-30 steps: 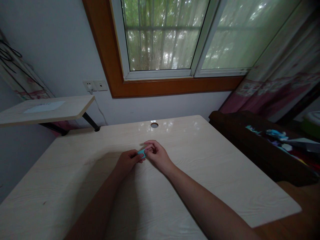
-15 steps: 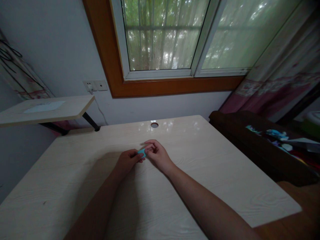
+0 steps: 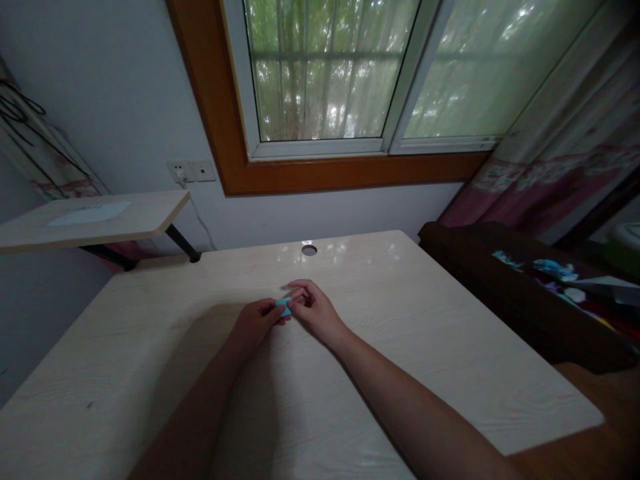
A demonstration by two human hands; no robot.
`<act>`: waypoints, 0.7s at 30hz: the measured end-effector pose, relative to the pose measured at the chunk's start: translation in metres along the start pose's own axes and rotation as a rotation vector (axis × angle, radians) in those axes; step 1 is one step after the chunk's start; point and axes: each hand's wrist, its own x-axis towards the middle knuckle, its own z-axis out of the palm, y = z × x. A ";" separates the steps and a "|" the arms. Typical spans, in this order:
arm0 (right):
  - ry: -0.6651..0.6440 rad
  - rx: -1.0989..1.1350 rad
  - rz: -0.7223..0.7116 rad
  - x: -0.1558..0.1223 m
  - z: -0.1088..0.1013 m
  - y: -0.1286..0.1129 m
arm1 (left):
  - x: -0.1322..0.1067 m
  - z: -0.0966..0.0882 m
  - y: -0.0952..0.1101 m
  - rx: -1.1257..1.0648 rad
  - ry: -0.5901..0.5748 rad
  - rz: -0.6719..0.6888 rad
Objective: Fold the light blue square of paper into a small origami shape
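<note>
A small light-blue piece (image 3: pixel 283 306), too small to name, is pinched between both hands near the middle of the pale wooden desk (image 3: pixel 450 347). My left hand (image 3: pixel 255 321) grips its left side with fingers curled. My right hand (image 3: pixel 315 311) holds its right side with thumb and fingertips closed. Both forearms rest on the desk. Most of the blue piece is hidden by the fingers.
A cable hole (image 3: pixel 309 250) sits at the desk's far edge under the window (image 3: pixel 350 73). A raised side shelf (image 3: pixel 95 220) with a white sheet stands left. A dark wooden bed frame (image 3: pixel 520 293) and curtain (image 3: pixel 565 160) lie right. A wall socket (image 3: pixel 191 171) is behind.
</note>
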 end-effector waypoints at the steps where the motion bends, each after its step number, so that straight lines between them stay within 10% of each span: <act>1: -0.001 0.005 -0.001 0.000 0.000 0.001 | 0.000 0.000 0.000 -0.008 -0.009 -0.001; 21: 0.042 0.015 -0.042 0.001 0.000 0.001 | -0.001 -0.002 -0.001 0.030 -0.022 0.046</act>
